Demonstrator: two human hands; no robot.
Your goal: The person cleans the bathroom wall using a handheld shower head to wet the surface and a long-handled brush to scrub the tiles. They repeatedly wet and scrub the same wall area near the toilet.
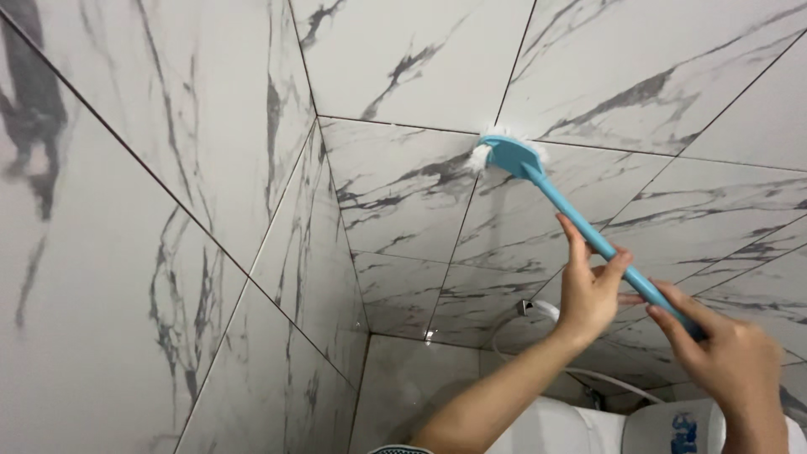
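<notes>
Currently both hands, left hand (588,290) and right hand (727,357), are clamped on the blue brush (580,223), its head pressed against the marble wall tile (403,181). Below, white hose (538,315) and toilet tank (580,429); nothing obstructs.

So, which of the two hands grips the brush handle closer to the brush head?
The left hand: it holds the long blue plastic brush higher; the right hand grips its end.

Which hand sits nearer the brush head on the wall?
Left. The left hand grips the blue handle closer to the brush head; the right hand holds the handle's lower end.
</notes>
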